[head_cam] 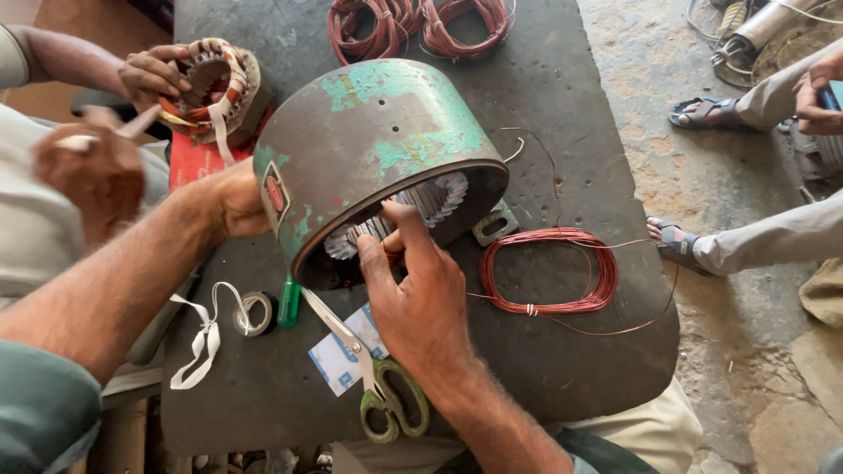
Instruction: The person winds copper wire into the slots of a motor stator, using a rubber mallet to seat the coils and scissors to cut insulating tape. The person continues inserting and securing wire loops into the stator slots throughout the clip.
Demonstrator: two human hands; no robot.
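A large round motor housing (378,140), rusty with flaking green paint, lies tilted on a dark worktable (571,369). White insulation paper lines the slots of its stator core (421,211). My left hand (233,202) grips the housing's left side. My right hand (413,298) reaches into the open mouth, fingertips pressing on the slots at the lower rim. A loose coil of red copper wire (549,268) lies just right of my right hand.
Green-handled scissors (386,395) and a white card (338,351) lie below the housing, a tape roll (255,312) with white ribbon to the left. More red coils (413,26) sit at the far edge. Another person's hands (154,75) hold a smaller wound stator (215,83). Sandalled feet stand at right.
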